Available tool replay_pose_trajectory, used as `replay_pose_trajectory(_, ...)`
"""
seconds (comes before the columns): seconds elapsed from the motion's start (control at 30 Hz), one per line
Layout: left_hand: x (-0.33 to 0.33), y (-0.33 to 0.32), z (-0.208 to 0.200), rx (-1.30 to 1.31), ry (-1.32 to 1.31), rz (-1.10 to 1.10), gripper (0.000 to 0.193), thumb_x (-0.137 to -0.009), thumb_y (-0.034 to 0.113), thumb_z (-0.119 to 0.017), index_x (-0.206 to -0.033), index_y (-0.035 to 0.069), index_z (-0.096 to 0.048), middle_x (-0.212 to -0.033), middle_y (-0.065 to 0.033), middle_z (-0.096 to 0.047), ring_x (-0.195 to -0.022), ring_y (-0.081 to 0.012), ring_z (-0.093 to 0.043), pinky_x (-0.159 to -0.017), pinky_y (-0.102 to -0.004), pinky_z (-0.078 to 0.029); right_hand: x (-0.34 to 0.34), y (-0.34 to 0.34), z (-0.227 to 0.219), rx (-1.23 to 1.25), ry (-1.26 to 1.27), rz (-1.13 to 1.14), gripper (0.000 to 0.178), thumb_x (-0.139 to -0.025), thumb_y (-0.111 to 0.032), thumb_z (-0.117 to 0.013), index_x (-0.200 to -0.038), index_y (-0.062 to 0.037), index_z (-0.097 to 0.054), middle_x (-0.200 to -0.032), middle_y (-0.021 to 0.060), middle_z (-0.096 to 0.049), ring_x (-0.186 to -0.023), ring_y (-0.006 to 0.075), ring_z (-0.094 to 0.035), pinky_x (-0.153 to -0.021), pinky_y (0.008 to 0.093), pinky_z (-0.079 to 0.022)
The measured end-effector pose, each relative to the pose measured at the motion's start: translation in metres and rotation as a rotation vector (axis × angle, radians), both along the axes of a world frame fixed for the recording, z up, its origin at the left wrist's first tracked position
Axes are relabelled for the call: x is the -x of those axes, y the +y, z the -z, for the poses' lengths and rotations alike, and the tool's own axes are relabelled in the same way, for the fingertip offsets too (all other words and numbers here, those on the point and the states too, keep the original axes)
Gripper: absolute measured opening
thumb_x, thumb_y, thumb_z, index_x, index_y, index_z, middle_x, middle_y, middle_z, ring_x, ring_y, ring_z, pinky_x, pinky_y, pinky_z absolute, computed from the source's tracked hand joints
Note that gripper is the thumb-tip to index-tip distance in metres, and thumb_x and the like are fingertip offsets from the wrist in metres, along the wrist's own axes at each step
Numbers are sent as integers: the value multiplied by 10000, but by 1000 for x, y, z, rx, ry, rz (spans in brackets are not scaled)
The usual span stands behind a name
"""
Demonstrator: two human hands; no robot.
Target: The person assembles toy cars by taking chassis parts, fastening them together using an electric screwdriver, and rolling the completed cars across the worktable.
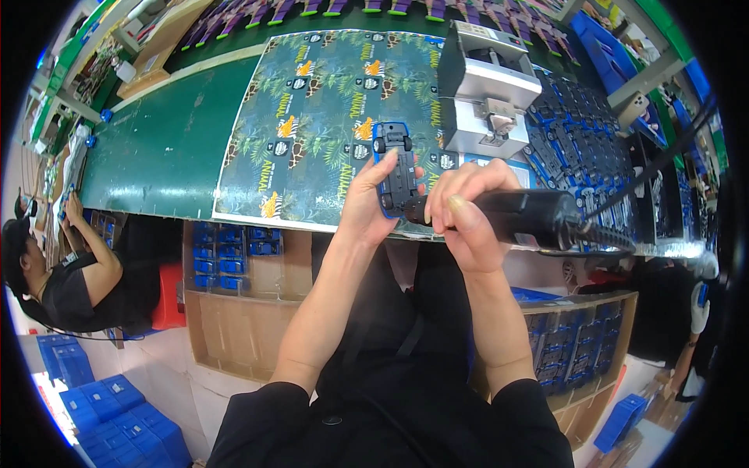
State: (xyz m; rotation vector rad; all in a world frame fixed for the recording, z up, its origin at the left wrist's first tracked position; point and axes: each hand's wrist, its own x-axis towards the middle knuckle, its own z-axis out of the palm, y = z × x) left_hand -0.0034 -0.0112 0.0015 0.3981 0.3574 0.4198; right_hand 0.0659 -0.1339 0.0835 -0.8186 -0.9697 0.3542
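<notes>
My left hand (370, 196) grips a toy car (399, 173) over the near edge of the bench. Its black underside with the wheels faces up, and a blue body rim shows around it. My right hand (473, 209) is wrapped round a black electric screwdriver (524, 218), held nearly level, with a coiled cord at its back end. The screwdriver's tip points left at the near end of the car's underside; whether it touches a screw is hidden by my fingers. Beneath the car lies a printed sheet (312, 132) with animal pictures.
A silver screw feeder (491, 93) stands right of the sheet. Beyond it lie rows of blue-black car parts (577, 132). Purple-and-green pieces (328, 6) line the far edge. Below are cardboard boxes (250, 331) and blue bins (133, 429). A co-worker (86, 273) sits at left.
</notes>
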Motion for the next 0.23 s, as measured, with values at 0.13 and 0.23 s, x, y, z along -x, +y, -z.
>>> replay_pose_trajectory(0.13,-2,-1,-2,-45,-66,-30,419,-1035,425,-452,-1231,66,-544,-1068,-114,-641,-929,-236,-663,-774,-424,-586,-6,0,-2,21,-7,38,186,-905,-140,-631,-908,-22,-487,-664,80,-511,-538,164,-513,-561,314,-466)
replay_pose_trajectory(0.23,3,1,-5,-18,-137,2,441,-1027,449,-457,-1258,80,-531,-1066,-116,-642,-940,-252,-663,-780,-440,-586,-10,-16,-20,-3,142,-67,244,-908,-190,-650,-1002,-23,-498,-725,98,-532,-551,172,-523,-579,335,-486)
